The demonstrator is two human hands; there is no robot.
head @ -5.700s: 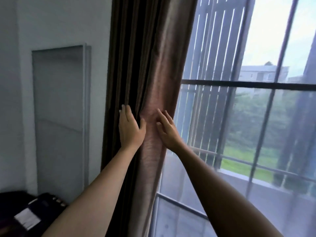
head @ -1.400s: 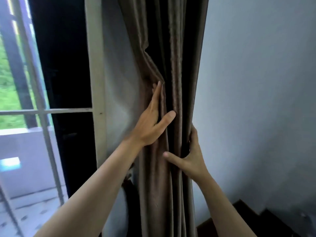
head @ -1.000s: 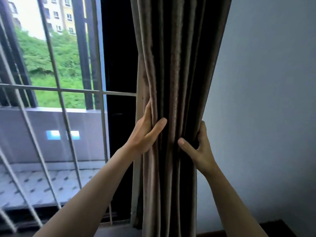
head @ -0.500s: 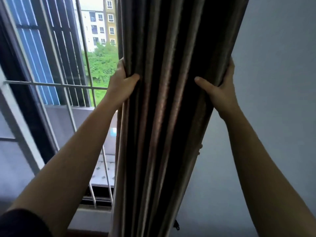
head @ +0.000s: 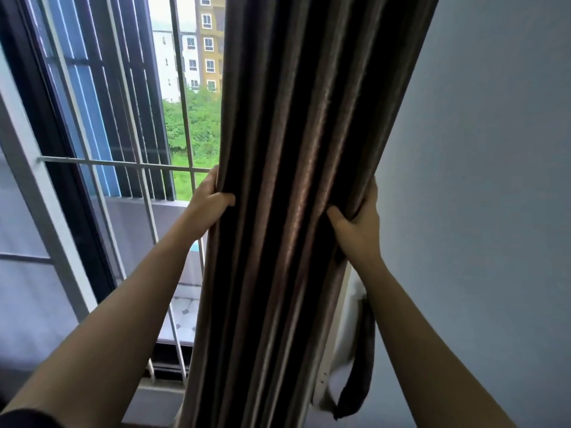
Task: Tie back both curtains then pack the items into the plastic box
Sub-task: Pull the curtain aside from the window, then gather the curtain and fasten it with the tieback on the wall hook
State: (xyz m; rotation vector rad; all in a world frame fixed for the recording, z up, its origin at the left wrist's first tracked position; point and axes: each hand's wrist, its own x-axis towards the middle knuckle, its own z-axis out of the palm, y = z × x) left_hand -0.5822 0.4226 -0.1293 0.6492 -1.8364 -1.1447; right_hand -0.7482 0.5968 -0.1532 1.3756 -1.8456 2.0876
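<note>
Both hands are clenching the brown curtain [head: 296,193], the left hand [head: 210,199] pinching its window-side edge and the right hand [head: 358,223] squeezing the wall-side folds, so the grip is gathering the cloth into one thick bundle between them. Half a second ago the hands were sitting higher on the cloth and spread wider; now they are lower and closer in, and a dark tieback strap [head: 361,362] is hanging in view by the wall [head: 479,180], just below the right forearm. That probably means looping the strap comes next. No plastic box is showing.
</note>
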